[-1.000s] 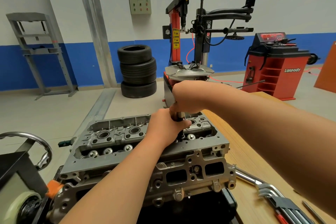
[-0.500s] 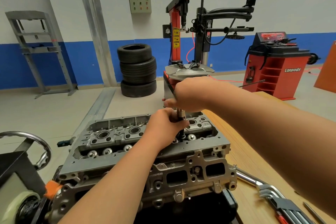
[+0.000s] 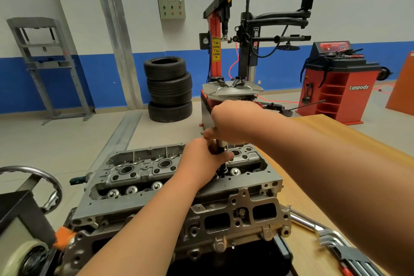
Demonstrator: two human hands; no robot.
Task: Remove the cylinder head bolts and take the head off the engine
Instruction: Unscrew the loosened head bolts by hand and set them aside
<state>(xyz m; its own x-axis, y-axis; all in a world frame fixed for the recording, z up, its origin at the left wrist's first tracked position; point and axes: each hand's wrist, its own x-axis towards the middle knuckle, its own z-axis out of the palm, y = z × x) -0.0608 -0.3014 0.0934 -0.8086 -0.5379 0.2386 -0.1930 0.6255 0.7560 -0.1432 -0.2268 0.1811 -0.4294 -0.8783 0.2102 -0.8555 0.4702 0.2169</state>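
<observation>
The grey aluminium cylinder head [image 3: 139,177] sits on the engine block [image 3: 224,226], in front of me on a stand. A socket wrench extension [image 3: 220,152] stands upright in a bolt hole near the head's right end. My left hand [image 3: 201,159] is wrapped around the lower shaft of the tool. My right hand [image 3: 233,123] grips the top of the tool from above, its handle mostly hidden inside the fist. The bolt under the socket is hidden.
A wooden bench [image 3: 336,141] runs along the right, with a hex key set [image 3: 336,244] and a chrome bar [image 3: 302,222] near its front. A stand handwheel [image 3: 44,177] is at left. Stacked tyres [image 3: 168,89], a tyre changer [image 3: 235,51] and a red wheel balancer [image 3: 336,78] stand behind.
My right hand has turned a little on top of the tool and risen slightly. My left hand has stayed on the shaft. The head has not moved.
</observation>
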